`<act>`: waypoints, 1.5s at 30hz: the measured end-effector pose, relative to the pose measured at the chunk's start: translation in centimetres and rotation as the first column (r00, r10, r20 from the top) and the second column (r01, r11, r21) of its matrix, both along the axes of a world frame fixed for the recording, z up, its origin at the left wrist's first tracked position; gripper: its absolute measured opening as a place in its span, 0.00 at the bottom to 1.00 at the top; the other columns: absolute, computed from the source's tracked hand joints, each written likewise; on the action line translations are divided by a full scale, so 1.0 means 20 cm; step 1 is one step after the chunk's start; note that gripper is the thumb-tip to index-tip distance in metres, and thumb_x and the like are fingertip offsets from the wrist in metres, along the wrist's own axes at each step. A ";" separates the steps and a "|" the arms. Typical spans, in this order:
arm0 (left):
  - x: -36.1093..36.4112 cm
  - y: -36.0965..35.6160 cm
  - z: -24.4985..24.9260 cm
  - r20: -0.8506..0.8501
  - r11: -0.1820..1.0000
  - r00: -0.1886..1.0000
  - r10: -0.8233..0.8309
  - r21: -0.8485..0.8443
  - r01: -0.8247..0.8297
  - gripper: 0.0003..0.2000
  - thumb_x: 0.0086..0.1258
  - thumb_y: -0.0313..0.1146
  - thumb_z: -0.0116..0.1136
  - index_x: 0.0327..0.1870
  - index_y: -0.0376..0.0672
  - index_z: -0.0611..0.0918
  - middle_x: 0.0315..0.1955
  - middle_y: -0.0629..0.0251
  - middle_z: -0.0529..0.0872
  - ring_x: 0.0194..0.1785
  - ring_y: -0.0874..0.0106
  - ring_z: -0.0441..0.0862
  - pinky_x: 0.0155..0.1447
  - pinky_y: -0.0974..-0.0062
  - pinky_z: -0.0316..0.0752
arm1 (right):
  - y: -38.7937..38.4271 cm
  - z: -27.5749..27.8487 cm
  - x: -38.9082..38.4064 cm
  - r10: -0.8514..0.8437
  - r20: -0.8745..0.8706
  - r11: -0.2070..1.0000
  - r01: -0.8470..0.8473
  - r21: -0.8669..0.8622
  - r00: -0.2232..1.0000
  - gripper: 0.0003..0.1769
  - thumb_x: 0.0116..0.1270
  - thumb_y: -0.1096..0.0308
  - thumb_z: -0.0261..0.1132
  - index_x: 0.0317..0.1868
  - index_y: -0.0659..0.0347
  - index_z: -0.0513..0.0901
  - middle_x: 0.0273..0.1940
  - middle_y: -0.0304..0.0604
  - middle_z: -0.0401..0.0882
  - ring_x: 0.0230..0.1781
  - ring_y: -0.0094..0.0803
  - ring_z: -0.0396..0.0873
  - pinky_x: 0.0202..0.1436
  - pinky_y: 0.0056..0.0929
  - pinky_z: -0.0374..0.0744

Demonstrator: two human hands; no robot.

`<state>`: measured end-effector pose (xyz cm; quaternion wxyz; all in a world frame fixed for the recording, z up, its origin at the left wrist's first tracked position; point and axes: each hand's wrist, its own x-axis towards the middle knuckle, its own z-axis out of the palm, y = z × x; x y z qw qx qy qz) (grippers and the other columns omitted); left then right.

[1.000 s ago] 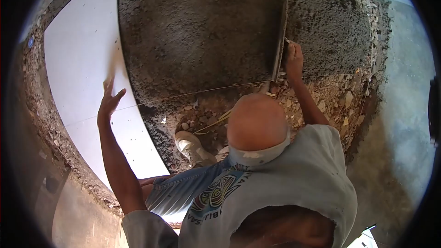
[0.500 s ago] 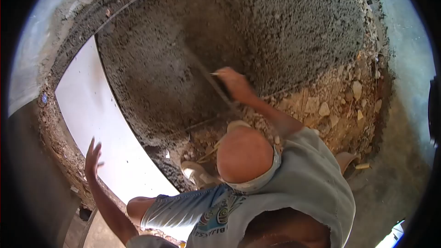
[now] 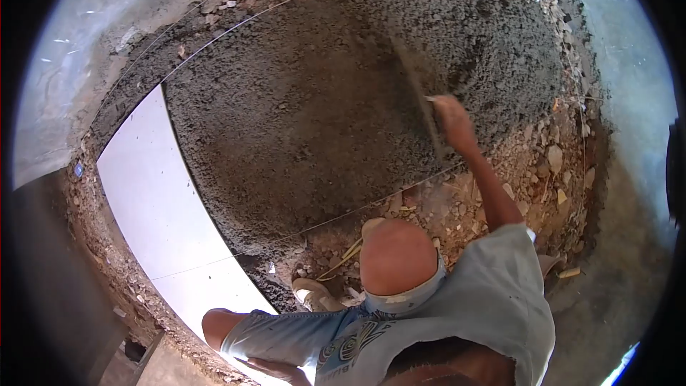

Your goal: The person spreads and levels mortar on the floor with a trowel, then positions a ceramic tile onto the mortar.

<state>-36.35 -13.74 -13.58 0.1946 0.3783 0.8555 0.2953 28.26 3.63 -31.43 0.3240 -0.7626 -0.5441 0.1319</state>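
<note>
— Coarse grey mortar (image 3: pixel 321 114) is spread over most of the floor, from the middle of the frame to the upper right. What is laid beside it?

— White tile (image 3: pixel 153 200) is seen along its left edge, curving from centre left down to the bottom. Broken rubble (image 3: pixel 529 164) is banked along the right and lower edges of the mortar. A thin string (image 3: pixel 343 218) is stretched across the lower part of the bed.

— Where is the right hand (image 3: pixel 451 118) placed?

— It is held out over the mortar, right of centre, and is closed around a long blade (image 3: pixel 414 78). The blade is laid edge-down on the wet surface and runs upward and leftward from the grip. It is badly blurred, so its exact kind cannot be made out. Something small and pale is seen poking out at the knuckles and cannot be identified.

— And the left hand (image 3: pixel 275 369)?

— Only part of it is shown, low at the bottom edge beside the denim-covered knee. How far its fingers are opened cannot be told, nor whether anything is held, because it is partly cut off and covered by the leg.

— Is anything else hidden?

— Much of the lower centre is blocked by the person's head and shirt. One pale shoe (image 3: pixel 314 293) is glimpsed in the rubble just below the string; the other foot is not seen. The corners are lost to the dark rim of the lens.
</note>
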 end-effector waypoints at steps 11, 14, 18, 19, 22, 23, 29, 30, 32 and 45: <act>0.20 -0.07 0.03 -0.548 0.983 0.820 -0.168 -0.155 0.098 0.39 0.78 0.62 0.31 0.77 0.37 0.53 0.76 0.43 0.51 0.78 0.47 0.50 0.78 0.46 0.50 | 0.05 -0.06 0.33 -0.316 -0.206 0.939 0.276 -0.203 0.926 0.21 0.80 0.57 0.48 0.53 0.63 0.81 0.50 0.49 0.80 0.50 0.42 0.80 0.58 0.36 0.76; 0.21 -0.06 0.01 -0.582 0.979 0.789 -0.197 -0.166 0.122 0.38 0.78 0.61 0.32 0.77 0.37 0.53 0.76 0.43 0.51 0.78 0.47 0.49 0.78 0.46 0.50 | 0.00 0.04 0.32 -0.321 -0.277 0.947 0.309 -0.087 0.906 0.19 0.81 0.59 0.48 0.53 0.64 0.80 0.49 0.49 0.81 0.50 0.35 0.80 0.57 0.33 0.77; 0.21 0.04 0.07 -0.598 0.947 0.735 -0.320 -0.217 0.235 0.38 0.79 0.60 0.32 0.77 0.37 0.53 0.76 0.42 0.51 0.78 0.46 0.49 0.78 0.46 0.50 | 0.16 0.03 -0.03 0.057 -0.175 0.997 -0.065 -0.041 0.983 0.16 0.79 0.64 0.48 0.52 0.66 0.80 0.49 0.51 0.80 0.50 0.42 0.80 0.58 0.35 0.76; 0.22 0.08 0.10 -0.595 0.936 0.722 -0.352 -0.221 0.274 0.37 0.79 0.59 0.32 0.77 0.37 0.53 0.76 0.42 0.51 0.78 0.46 0.49 0.78 0.45 0.50 | 0.21 0.06 -0.15 0.064 -0.284 0.992 -0.092 -0.089 0.957 0.16 0.79 0.65 0.48 0.52 0.66 0.79 0.48 0.51 0.79 0.49 0.42 0.79 0.58 0.35 0.75; 0.23 0.17 0.13 -0.597 0.911 0.693 -0.405 -0.203 0.358 0.35 0.80 0.56 0.34 0.77 0.37 0.53 0.76 0.40 0.50 0.78 0.44 0.49 0.77 0.41 0.48 | 0.24 -0.17 -0.10 0.166 -0.211 0.985 -0.173 -0.012 0.963 0.17 0.79 0.65 0.47 0.52 0.66 0.79 0.49 0.50 0.79 0.50 0.41 0.79 0.59 0.35 0.75; 0.22 0.17 0.14 -0.610 0.915 0.688 -0.393 -0.185 0.359 0.35 0.80 0.56 0.34 0.77 0.37 0.53 0.76 0.41 0.50 0.78 0.44 0.49 0.77 0.41 0.48 | 0.23 -0.16 0.00 0.201 0.033 0.980 -0.201 -0.003 0.979 0.18 0.80 0.63 0.47 0.52 0.66 0.80 0.49 0.50 0.80 0.51 0.39 0.79 0.60 0.35 0.75; 0.19 0.07 0.14 -0.565 0.957 0.779 -0.272 -0.075 0.280 0.36 0.78 0.58 0.33 0.77 0.39 0.54 0.76 0.43 0.51 0.79 0.45 0.46 0.77 0.38 0.46 | 0.02 -0.01 0.52 -0.248 0.005 0.960 0.246 -0.136 0.969 0.19 0.79 0.61 0.46 0.52 0.65 0.81 0.50 0.50 0.79 0.51 0.45 0.78 0.59 0.36 0.75; 0.12 0.02 0.11 -0.592 0.959 0.759 -0.271 -0.102 0.263 0.37 0.78 0.59 0.33 0.77 0.39 0.53 0.76 0.43 0.51 0.79 0.45 0.46 0.78 0.40 0.46 | 0.05 0.06 0.50 -0.343 -0.144 0.928 0.311 -0.206 0.928 0.23 0.81 0.57 0.45 0.53 0.65 0.80 0.50 0.51 0.79 0.52 0.45 0.77 0.58 0.35 0.74; 0.12 0.02 0.13 -0.574 0.967 0.779 -0.251 -0.111 0.230 0.38 0.77 0.60 0.34 0.78 0.39 0.53 0.76 0.43 0.51 0.79 0.46 0.47 0.78 0.43 0.47 | 0.15 0.02 0.40 0.009 -0.105 1.000 -0.009 -0.001 0.994 0.20 0.81 0.59 0.48 0.51 0.65 0.81 0.47 0.49 0.80 0.50 0.41 0.78 0.57 0.34 0.74; -0.05 0.14 0.24 -0.399 1.000 0.917 0.027 0.019 -0.021 0.43 0.70 0.71 0.33 0.78 0.48 0.55 0.77 0.53 0.53 0.79 0.56 0.53 0.79 0.49 0.52 | 0.71 0.06 0.36 -0.141 -0.156 0.972 0.107 -0.207 0.978 0.19 0.79 0.57 0.48 0.54 0.60 0.80 0.53 0.52 0.79 0.53 0.49 0.78 0.58 0.40 0.75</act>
